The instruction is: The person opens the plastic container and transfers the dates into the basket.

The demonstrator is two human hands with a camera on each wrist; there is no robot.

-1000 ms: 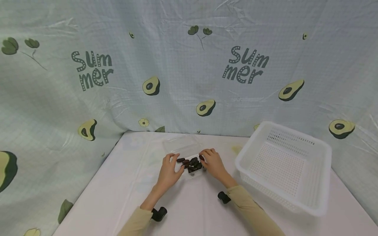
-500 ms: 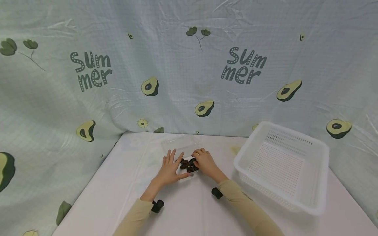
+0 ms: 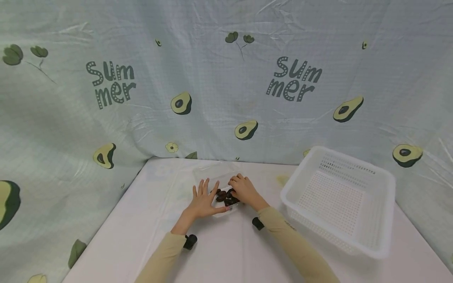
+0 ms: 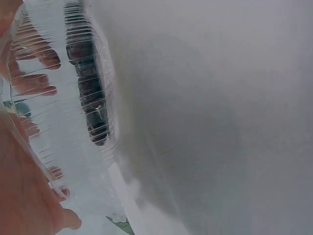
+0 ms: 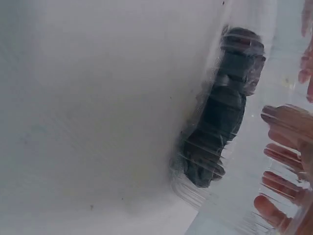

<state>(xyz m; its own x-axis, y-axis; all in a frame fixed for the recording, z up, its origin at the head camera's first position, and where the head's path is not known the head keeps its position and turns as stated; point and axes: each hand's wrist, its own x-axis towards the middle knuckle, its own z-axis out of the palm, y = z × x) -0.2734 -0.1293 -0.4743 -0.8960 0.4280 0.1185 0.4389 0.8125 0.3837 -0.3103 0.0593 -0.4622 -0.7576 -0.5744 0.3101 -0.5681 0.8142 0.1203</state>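
Dark brown dates [image 3: 221,195] lie in a clear plastic box [image 3: 228,211] on the white table. My left hand [image 3: 201,204] is spread over the box's left end, thumb along the near side and fingers toward the far side. Over the right end of the dates is my right hand [image 3: 245,192], its fingertips reaching down among them and partly hidden. Through the ribbed wall, the left wrist view shows a row of dates [image 4: 93,93]. In the right wrist view, fingers [image 5: 281,152] show through the plastic beside the dates [image 5: 222,112], with no date visible between them.
A clear plastic lid [image 3: 216,171] lies just behind the box, joined or close to it. To the right stands a large white perforated basket [image 3: 339,237]. Printed cloth [image 3: 212,78] hangs behind and beside the table. Each wrist wears a small black camera [image 3: 190,241].
My left hand has spread its fingers wider along the box. The right hand, which held a date at the right end a second ago, has moved left and down over the dates.
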